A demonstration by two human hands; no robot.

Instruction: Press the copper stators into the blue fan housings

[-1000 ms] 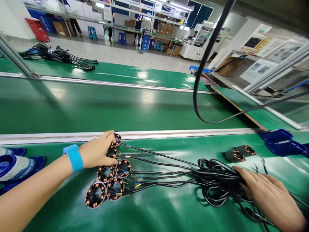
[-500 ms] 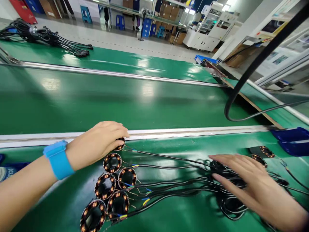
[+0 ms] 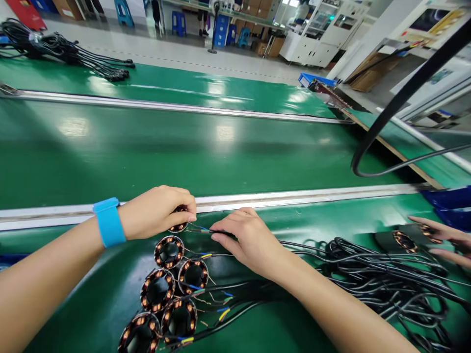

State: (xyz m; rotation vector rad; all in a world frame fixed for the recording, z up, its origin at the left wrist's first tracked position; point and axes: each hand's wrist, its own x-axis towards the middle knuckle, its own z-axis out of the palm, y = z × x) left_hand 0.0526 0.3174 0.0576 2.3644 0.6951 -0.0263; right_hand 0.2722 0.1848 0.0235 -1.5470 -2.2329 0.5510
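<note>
My left hand (image 3: 158, 211), with a blue wristband (image 3: 110, 223), is closed on a small ring-shaped motor stator (image 3: 178, 226) with copper windings, by the white strip. Thin coloured wires (image 3: 200, 228) run from that stator to a black cable (image 3: 287, 243). My right hand (image 3: 253, 240) pinches this cable near its wire end, just right of the stator. Below my left hand, several more stators (image 3: 158, 290) lie grouped on the green surface, their leads joined to other black cables (image 3: 243, 306). My right forearm hides part of those cables.
A tangle of black cable (image 3: 386, 274) lies at the right. Beyond it, another person's hand (image 3: 452, 238) is beside two stators (image 3: 405, 241). A thick black cable (image 3: 379, 122) hangs at upper right. A cable bundle (image 3: 69, 51) rests at far left; a blue bin (image 3: 452, 208) stands right.
My right hand has moved left from the cable tangle to the held stator's cable and pinched it. My left hand stays at the stator. Another person's hand has appeared at the right.
</note>
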